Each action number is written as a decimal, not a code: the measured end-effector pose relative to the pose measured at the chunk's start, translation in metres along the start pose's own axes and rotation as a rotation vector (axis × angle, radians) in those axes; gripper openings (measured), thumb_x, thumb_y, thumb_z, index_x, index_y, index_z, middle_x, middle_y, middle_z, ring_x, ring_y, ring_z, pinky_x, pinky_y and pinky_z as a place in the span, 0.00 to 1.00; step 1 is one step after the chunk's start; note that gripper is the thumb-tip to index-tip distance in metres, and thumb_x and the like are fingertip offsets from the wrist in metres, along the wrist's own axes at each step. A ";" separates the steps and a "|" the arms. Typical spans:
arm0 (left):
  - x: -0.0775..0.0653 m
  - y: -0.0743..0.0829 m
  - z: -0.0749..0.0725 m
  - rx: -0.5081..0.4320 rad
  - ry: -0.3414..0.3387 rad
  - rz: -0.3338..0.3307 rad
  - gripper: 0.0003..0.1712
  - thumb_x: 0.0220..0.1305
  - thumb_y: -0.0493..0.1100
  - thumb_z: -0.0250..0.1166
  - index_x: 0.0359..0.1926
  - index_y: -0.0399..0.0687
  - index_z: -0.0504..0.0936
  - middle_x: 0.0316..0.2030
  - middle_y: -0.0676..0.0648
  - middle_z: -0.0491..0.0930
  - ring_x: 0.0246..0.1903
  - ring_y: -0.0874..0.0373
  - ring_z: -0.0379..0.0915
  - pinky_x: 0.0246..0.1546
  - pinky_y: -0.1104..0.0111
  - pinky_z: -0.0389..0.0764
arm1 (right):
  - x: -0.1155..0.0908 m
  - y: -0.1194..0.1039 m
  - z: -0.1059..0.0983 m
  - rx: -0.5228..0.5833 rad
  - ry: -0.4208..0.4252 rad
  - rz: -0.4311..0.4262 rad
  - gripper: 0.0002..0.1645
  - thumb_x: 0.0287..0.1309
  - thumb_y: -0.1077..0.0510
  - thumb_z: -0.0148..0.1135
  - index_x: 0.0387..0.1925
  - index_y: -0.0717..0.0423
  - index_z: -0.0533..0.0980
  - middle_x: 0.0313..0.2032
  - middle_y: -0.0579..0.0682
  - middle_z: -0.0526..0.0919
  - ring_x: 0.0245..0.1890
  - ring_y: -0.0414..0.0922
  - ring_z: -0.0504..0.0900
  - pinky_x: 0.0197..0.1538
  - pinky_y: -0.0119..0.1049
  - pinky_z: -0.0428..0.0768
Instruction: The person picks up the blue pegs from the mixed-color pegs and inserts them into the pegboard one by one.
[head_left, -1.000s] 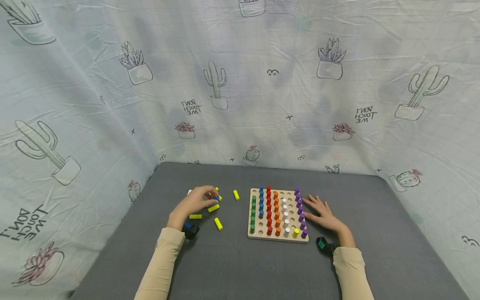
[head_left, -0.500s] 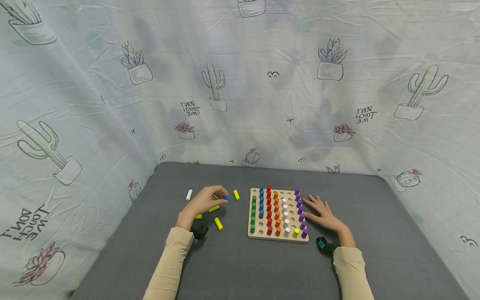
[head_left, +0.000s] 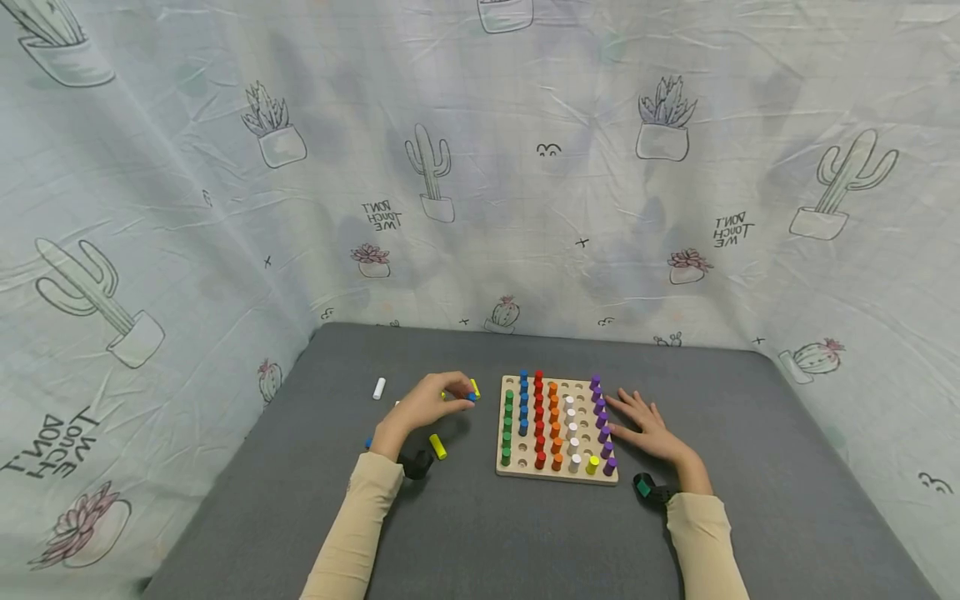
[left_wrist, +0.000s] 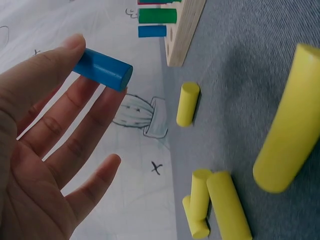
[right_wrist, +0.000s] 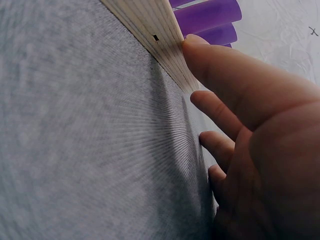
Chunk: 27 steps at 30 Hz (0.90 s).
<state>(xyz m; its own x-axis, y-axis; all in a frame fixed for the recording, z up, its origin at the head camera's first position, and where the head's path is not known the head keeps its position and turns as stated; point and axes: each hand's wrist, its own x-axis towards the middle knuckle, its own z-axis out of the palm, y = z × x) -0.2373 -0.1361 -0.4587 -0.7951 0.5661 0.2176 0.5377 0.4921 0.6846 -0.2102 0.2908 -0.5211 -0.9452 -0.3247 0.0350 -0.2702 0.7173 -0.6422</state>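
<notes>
My left hand (head_left: 450, 395) hovers just left of the wooden peg board (head_left: 557, 477) and pinches a short blue peg (head_left: 471, 397) at its fingertips. In the left wrist view the blue peg (left_wrist: 102, 69) lies between thumb and fingers above the grey mat, with the board's corner (left_wrist: 185, 30) ahead. The board holds rows of green, blue, red, orange, white and purple pegs, one yellow peg, and some bare holes. My right hand (head_left: 639, 423) lies flat on the mat, fingers straight. Its thumb (right_wrist: 210, 55) touches the board's right edge (right_wrist: 150, 25) beside the purple pegs (right_wrist: 210, 15).
Loose yellow pegs (head_left: 437, 447) (left_wrist: 188, 104) lie on the grey mat left of the board, and a white peg (head_left: 378, 388) lies farther left. A cactus-print cloth (head_left: 480, 167) walls in the back and both sides of the mat.
My left hand has lifted the blue peg from among the loose yellow pegs and carried it right, close to the board. The right hand has stayed put.
</notes>
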 end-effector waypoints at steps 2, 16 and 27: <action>0.001 0.001 0.002 0.001 -0.001 0.011 0.10 0.59 0.46 0.65 0.41 0.50 0.79 0.37 0.55 0.79 0.40 0.59 0.76 0.43 0.65 0.77 | 0.000 0.000 0.000 -0.001 -0.001 -0.001 0.38 0.61 0.45 0.56 0.68 0.55 0.59 0.70 0.66 0.46 0.69 0.66 0.33 0.65 0.64 0.29; 0.015 0.013 0.017 -0.069 -0.026 0.001 0.10 0.59 0.46 0.65 0.42 0.52 0.79 0.38 0.55 0.79 0.40 0.61 0.75 0.47 0.57 0.77 | 0.000 0.000 0.001 0.010 -0.006 -0.007 0.38 0.61 0.46 0.56 0.68 0.56 0.58 0.70 0.66 0.45 0.69 0.66 0.33 0.65 0.64 0.28; 0.023 0.022 0.031 -0.075 -0.046 0.028 0.12 0.59 0.46 0.65 0.43 0.50 0.79 0.39 0.52 0.80 0.41 0.61 0.75 0.47 0.57 0.77 | 0.001 0.002 0.001 0.004 0.000 -0.009 0.38 0.60 0.46 0.56 0.68 0.56 0.58 0.70 0.66 0.45 0.69 0.66 0.33 0.65 0.64 0.28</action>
<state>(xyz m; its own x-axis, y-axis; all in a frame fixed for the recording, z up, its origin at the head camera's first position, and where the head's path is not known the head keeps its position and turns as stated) -0.2355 -0.0923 -0.4603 -0.7656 0.6093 0.2065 0.5356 0.4259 0.7292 -0.2113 0.2908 -0.5229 -0.9426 -0.3315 0.0409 -0.2783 0.7118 -0.6449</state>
